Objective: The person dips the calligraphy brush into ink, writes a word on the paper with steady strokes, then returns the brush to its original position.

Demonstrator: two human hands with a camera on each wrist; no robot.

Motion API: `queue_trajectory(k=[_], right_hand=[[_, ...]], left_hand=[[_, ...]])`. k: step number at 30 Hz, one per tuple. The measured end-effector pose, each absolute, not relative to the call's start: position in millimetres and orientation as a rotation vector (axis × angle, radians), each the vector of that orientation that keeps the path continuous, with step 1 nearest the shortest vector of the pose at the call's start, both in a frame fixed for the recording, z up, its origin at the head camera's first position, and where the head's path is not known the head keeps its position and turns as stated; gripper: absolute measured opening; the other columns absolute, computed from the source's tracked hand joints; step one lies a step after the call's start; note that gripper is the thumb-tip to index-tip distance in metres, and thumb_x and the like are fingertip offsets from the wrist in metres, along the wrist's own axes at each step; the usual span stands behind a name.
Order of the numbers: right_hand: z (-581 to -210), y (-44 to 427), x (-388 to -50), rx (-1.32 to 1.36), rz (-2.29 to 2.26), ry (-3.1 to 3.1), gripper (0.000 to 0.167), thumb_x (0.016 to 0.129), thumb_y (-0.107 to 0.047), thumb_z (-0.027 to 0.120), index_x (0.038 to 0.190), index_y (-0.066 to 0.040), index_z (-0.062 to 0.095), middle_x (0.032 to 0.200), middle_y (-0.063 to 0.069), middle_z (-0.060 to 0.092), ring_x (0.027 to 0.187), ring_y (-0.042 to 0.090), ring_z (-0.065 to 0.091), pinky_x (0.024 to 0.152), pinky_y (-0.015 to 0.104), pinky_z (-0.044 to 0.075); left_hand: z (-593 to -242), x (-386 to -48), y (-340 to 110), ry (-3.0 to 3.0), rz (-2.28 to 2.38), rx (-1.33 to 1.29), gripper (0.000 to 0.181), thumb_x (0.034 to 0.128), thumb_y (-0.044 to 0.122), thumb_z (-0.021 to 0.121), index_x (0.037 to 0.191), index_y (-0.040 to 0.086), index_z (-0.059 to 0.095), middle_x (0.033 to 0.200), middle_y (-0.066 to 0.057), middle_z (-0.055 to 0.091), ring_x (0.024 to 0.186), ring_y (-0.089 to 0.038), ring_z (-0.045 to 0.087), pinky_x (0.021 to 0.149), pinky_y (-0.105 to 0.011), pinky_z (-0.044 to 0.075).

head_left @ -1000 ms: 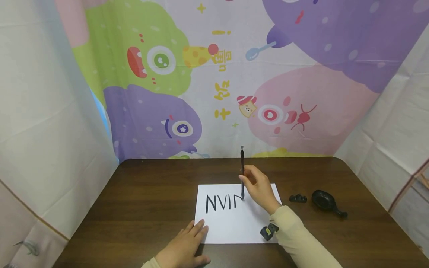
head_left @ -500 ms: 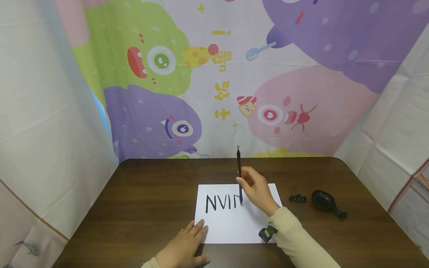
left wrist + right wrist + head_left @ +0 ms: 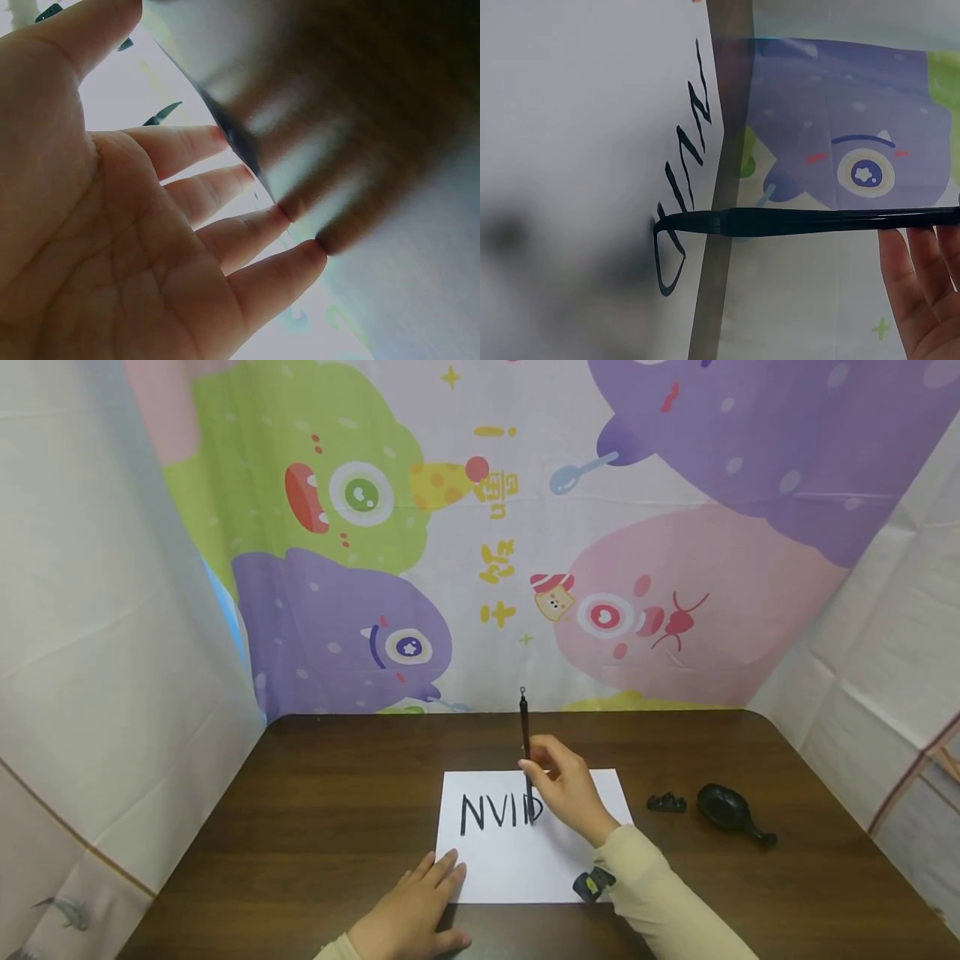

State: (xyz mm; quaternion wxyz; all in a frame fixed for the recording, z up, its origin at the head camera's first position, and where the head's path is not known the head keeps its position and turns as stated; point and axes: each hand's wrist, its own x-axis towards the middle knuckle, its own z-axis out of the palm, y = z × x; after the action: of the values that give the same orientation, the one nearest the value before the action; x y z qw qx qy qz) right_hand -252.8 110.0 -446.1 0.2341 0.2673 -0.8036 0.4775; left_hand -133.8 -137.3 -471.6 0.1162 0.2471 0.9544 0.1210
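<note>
A black brush [image 3: 524, 727] stands nearly upright in my right hand [image 3: 568, 785], pinched between thumb and fingers. Its bristles touch the white paper [image 3: 510, 868] at the foot of a D, after the black letters N, V and I. In the right wrist view the dark brush [image 3: 795, 222] meets the closed curve of that letter, with fingers [image 3: 922, 292] against its handle. My left hand [image 3: 412, 910] lies with fingers spread on the paper's lower left corner; the left wrist view shows its palm [image 3: 127, 247] and straight fingers.
Right of the paper, a small black brush rest [image 3: 667, 803] and a black dish with a handle [image 3: 724, 808] sit on the brown table [image 3: 300, 827]. A black wrist device [image 3: 594, 883] hangs at my right cuff. Behind the table is a cartoon-print curtain [image 3: 495, 677].
My right hand and the brush have moved left and toward me over the paper. A curved stroke now closes the fourth letter into a D. The left hand has stayed put.
</note>
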Motion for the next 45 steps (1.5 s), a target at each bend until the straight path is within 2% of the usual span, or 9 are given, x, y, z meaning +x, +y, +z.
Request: queue_trajectory(k=[6,11,17,24,32,37,39,45], right_hand=[[-444,107,-252,0.741,1.347,-2.208,0.018,0.09,-0.009,0.069,0.105,-0.006,0.06,0.085,0.004,0.063,0.078,0.014,0.066,0.059,0.022,0.054],[-440,107,-252,0.719,1.486,-2.17,0.017,0.092,-0.009,0.067,0.106,-0.006,0.059,0.083,0.009,0.063,0.072,0.022,0.067,0.06,0.027,0.058],[-435,114,-256,0.703,1.622,-2.05,0.02,0.091,-0.001,0.065,0.109,0.0,0.058,0.087,0.018,0.064,0.077,0.03,0.068,0.064,0.036,0.061],[-430,126,-261,0.646,1.638,-2.02,0.021,0.09,0.003,0.065,0.108,0.003,0.056,0.09,0.018,0.062,0.081,0.017,0.068,0.065,0.033,0.061],[-431,137,-265,0.584,1.605,-2.028,0.02,0.089,0.005,0.064,0.107,0.007,0.055,0.088,0.021,0.063,0.077,0.02,0.068,0.062,0.04,0.061],[-414,136,-252,0.569,1.556,-2.047,0.019,0.088,0.011,0.063,0.105,0.012,0.054,0.086,0.026,0.063,0.075,0.017,0.067,0.062,0.045,0.06],[-408,135,-247,0.571,1.538,-2.044,0.018,0.087,0.012,0.063,0.103,0.012,0.055,0.085,0.026,0.063,0.076,0.018,0.067,0.062,0.043,0.06],[-411,136,-248,0.581,1.524,-2.044,0.019,0.086,0.014,0.063,0.103,0.013,0.055,0.086,0.026,0.063,0.079,0.038,0.066,0.065,0.037,0.061]], left_hand=[[-472,-134,-137,2.801,0.354,0.709,0.083,0.0791,0.051,0.074,0.144,0.007,0.047,0.155,-0.015,0.04,0.139,-0.047,0.037,0.104,-0.065,0.039],[-472,-133,-137,2.805,0.363,0.718,0.084,0.0792,0.05,0.074,0.144,0.006,0.046,0.155,-0.016,0.039,0.139,-0.047,0.037,0.104,-0.066,0.038],[-472,-134,-138,2.802,0.352,0.716,0.084,0.0796,0.051,0.074,0.145,0.006,0.046,0.155,-0.016,0.039,0.139,-0.047,0.037,0.104,-0.065,0.038],[-473,-135,-138,2.793,0.351,0.704,0.084,0.0797,0.052,0.073,0.145,0.007,0.046,0.156,-0.015,0.038,0.14,-0.046,0.037,0.105,-0.065,0.038],[-474,-136,-138,2.775,0.353,0.7,0.084,0.0799,0.052,0.073,0.145,0.007,0.045,0.156,-0.015,0.037,0.141,-0.046,0.036,0.105,-0.065,0.038],[-473,-135,-138,2.783,0.359,0.716,0.084,0.0799,0.052,0.073,0.145,0.006,0.045,0.156,-0.016,0.038,0.14,-0.046,0.036,0.104,-0.066,0.038],[-472,-134,-138,2.788,0.362,0.727,0.084,0.0798,0.051,0.073,0.145,0.005,0.045,0.156,-0.016,0.038,0.14,-0.047,0.036,0.103,-0.066,0.039],[-472,-134,-138,2.792,0.361,0.746,0.084,0.0798,0.051,0.074,0.144,0.004,0.046,0.155,-0.017,0.039,0.139,-0.047,0.037,0.102,-0.066,0.04]])
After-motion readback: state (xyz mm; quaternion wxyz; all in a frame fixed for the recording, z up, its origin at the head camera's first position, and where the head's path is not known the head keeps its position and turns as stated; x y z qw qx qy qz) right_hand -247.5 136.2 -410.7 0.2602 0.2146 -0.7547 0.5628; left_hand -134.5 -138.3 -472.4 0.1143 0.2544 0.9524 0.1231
